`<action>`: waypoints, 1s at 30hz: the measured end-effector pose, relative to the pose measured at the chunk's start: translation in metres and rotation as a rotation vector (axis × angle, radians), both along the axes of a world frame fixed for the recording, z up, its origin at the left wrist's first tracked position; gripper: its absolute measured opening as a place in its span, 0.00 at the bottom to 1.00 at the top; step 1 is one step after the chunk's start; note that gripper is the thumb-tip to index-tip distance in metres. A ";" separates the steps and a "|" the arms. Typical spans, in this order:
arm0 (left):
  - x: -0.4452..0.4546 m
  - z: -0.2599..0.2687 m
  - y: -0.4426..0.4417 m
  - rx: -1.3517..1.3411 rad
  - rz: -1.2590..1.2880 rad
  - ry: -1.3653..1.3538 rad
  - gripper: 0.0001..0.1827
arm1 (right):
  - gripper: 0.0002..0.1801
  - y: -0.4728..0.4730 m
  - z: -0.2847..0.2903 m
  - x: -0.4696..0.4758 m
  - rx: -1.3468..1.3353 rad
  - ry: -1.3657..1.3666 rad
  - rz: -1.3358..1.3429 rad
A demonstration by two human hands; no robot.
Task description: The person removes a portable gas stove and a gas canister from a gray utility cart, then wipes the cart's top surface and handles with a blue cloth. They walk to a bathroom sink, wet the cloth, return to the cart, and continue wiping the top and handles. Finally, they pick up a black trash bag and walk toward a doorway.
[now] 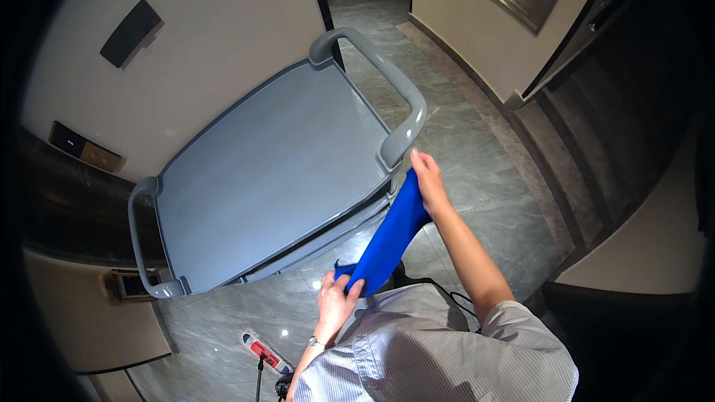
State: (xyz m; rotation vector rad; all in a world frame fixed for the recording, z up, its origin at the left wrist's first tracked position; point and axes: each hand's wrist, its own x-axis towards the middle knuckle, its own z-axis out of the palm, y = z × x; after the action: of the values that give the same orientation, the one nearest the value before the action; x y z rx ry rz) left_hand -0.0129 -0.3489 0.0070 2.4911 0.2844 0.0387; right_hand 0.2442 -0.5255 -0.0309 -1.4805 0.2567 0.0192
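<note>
A blue cloth (388,240) is stretched between my two hands, folded into a long strip. My left hand (338,293) grips its lower end close to my body, where a small flap sticks out past the fingers. The upper end is held by my right hand (429,178), beside the near handle corner of a grey utility cart (268,167). The cart's flat top stands just in front of me and to the left, with a raised rim. Both hands are apart from the cart top.
Curved grey handles (413,106) rise at both cart ends. A flat mop (265,354) with a red plate lies on the tiled floor (212,335) at lower left. Steps (575,162) lie to the right. A wall panel with buttons (84,147) is at left.
</note>
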 end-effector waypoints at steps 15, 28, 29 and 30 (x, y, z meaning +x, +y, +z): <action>0.042 0.000 -0.014 -0.101 0.078 -0.001 0.13 | 0.23 0.007 0.003 0.037 0.156 0.003 0.222; 0.030 -0.018 0.025 0.082 -0.057 0.063 0.12 | 0.38 -0.099 -0.019 -0.057 -0.656 -0.061 1.100; 0.028 -0.021 0.028 0.118 -0.104 0.040 0.12 | 0.33 -0.104 -0.019 -0.073 -0.805 -0.055 1.190; 0.028 -0.025 0.029 0.151 -0.157 0.013 0.11 | 0.28 -0.105 -0.020 -0.085 -0.886 0.037 1.197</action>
State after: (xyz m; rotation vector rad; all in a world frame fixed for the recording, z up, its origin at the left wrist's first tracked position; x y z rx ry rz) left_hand 0.0147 -0.3203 -0.0176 2.6567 0.0937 -0.0213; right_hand 0.1595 -0.6302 -0.0511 -2.3095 -0.7174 0.9992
